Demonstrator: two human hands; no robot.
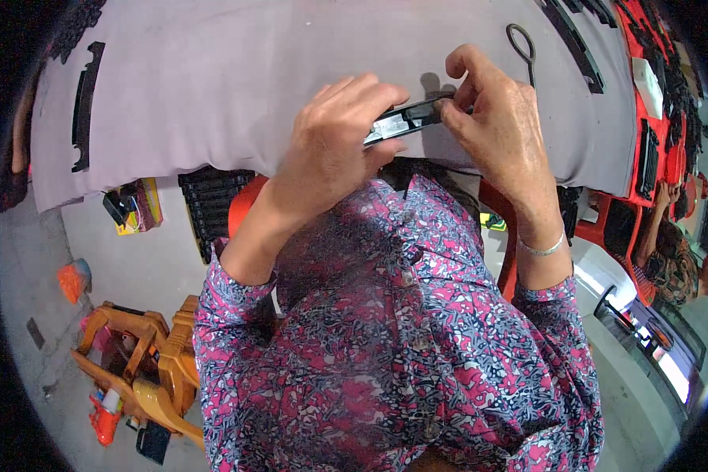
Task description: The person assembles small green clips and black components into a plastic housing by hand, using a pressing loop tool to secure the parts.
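Note:
Above the near edge of the cloth-covered table (212, 79), I hold a narrow black part (418, 116) with a shiny silver inset, tilted up to the right. My left hand (330, 134) is closed round its left end, thumb below and fingers above. At the other end, my right hand (499, 122) pinches the part between thumb and fingers, its index finger bent and raised. The fingers hide both ends of the part. Past my right hand, a dark wire loop (521, 47) lies on the cloth.
Long black strips lie at the left (85, 110) and far right (580, 55) of the cloth. Beside it stands a red table (642, 169) with many black parts, where another person (669, 263) sits. Stacked black pieces (212, 206) sit below the near edge. A wooden chair (181, 346) stands lower left.

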